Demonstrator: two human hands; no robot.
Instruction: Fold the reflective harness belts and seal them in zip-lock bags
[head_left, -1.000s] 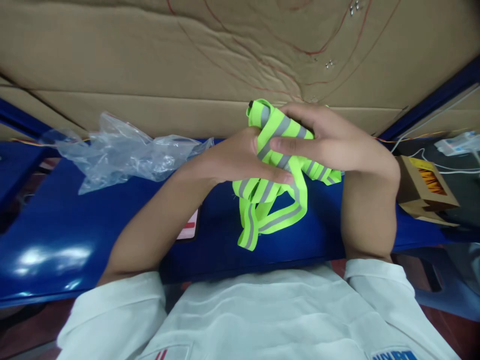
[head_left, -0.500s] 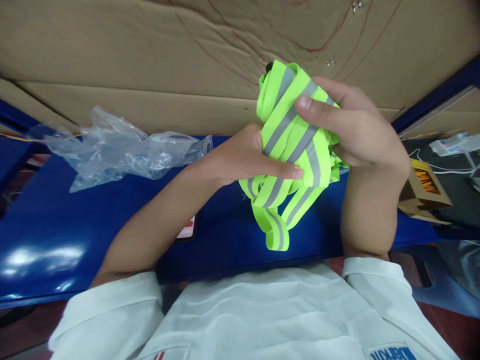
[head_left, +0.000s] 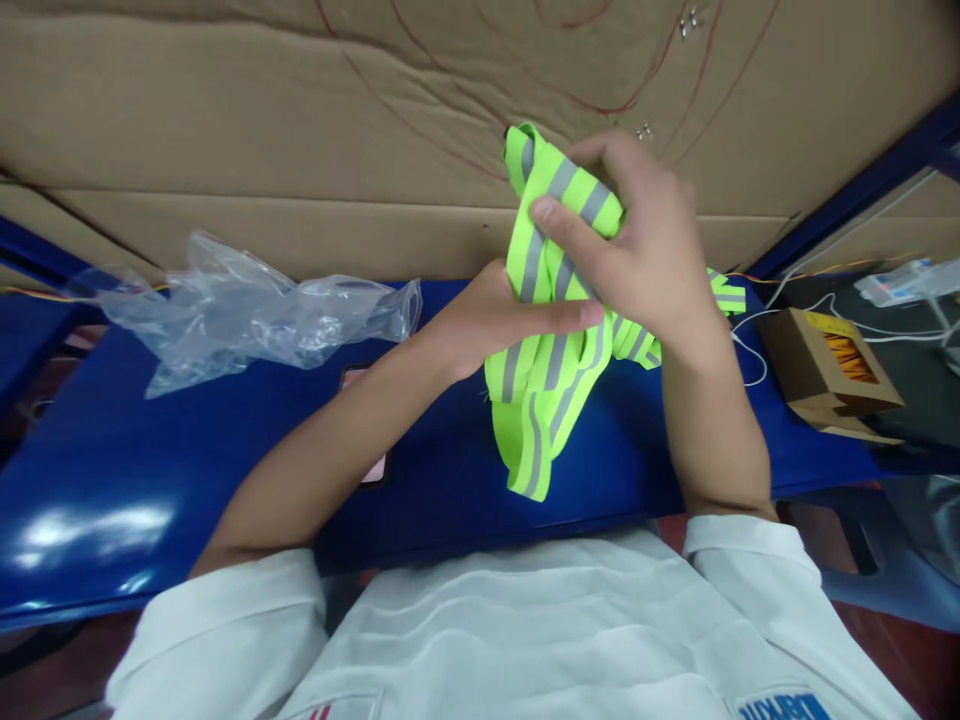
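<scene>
A bundle of neon yellow-green reflective straps [head_left: 534, 262] with grey stripes is held up over the blue table. My left hand [head_left: 517, 315] grips its lower left side, thumb lying across the front. Higher up, my right hand [head_left: 637, 225] is closed on the upper right part, its thumb pressing the front and its fingers behind. Loops of strap hang below my left hand toward the table. More of the same green strap [head_left: 726, 292] shows on the far side of my right wrist; whether it joins the bundle is hidden.
A clear plastic bag [head_left: 277, 315] lies crumpled at the left on the blue table [head_left: 187, 440]. Partly under my left forearm is a phone [head_left: 375, 472]. An open cardboard box [head_left: 814, 370] and white cables stand at the right. A cardboard panel [head_left: 300, 120] rises behind.
My right hand has shifted left and inward over the bundle, which is folded narrower and leans left. The strap beyond my right wrist has come into view.
</scene>
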